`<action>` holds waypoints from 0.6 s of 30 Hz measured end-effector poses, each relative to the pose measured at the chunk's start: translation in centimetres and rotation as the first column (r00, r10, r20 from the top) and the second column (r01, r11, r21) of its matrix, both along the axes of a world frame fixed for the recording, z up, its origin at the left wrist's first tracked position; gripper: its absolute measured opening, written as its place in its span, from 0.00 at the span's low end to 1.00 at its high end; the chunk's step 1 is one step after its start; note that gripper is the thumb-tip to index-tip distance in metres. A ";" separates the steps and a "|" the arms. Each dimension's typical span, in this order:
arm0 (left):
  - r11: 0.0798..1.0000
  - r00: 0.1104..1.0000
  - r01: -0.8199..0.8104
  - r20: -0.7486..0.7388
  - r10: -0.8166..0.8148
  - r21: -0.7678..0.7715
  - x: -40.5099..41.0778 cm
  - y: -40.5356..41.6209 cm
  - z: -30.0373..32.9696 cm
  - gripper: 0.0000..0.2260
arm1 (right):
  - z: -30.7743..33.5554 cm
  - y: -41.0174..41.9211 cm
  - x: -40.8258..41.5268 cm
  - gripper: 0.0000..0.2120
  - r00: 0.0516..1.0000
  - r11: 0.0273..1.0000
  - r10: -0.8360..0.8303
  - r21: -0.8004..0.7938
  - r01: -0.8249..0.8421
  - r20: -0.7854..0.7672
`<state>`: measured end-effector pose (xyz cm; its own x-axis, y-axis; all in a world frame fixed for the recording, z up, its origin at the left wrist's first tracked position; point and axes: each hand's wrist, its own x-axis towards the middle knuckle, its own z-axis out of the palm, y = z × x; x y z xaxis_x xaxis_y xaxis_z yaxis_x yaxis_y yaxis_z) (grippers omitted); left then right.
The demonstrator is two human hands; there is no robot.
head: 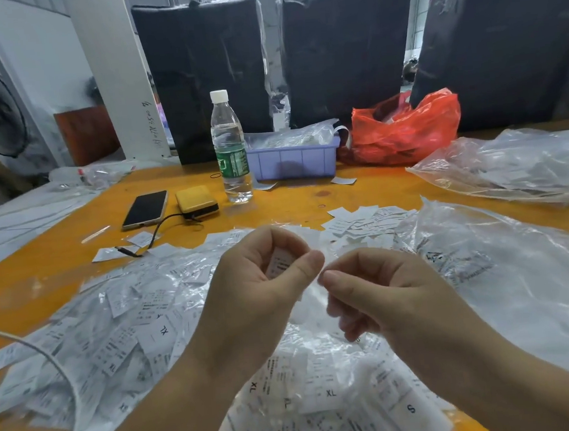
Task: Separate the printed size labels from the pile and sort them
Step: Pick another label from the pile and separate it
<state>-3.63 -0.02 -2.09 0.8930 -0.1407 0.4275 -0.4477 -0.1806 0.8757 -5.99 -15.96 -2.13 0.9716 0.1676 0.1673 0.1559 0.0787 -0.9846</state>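
Your left hand (265, 285) curls its fingers (299, 248) around a printed label (280, 262). Your right hand (386, 295) pinches a blurred white piece above the label pile (131, 331) on the tabletop (292, 201).

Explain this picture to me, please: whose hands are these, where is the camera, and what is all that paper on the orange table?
No machine here: a person wears a camera on the head, looking down at their own two bare hands. The left hand holds a small white printed label in its curled fingers; the right hand is curled too, but whether it pinches anything is unclear. Below, on the orange table, lies a pile of white size labels among clear plastic. Farther back stand a clear water bottle, a black phone and a lilac plastic tray.
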 end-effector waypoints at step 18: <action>0.998 0.997 0.054 -0.051 -0.053 0.012 0.4 -0.5 -1.0 0.22 | -1.0 -0.3 0.9 0.07 0.984 0.942 0.023 0.335 0.039 -0.179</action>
<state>-3.26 -0.49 -3.09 0.9045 -0.1941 0.3798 -0.4123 -0.1697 0.8951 -5.12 -16.23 -3.08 0.9916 0.1243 0.0367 -0.0174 0.4085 -0.9126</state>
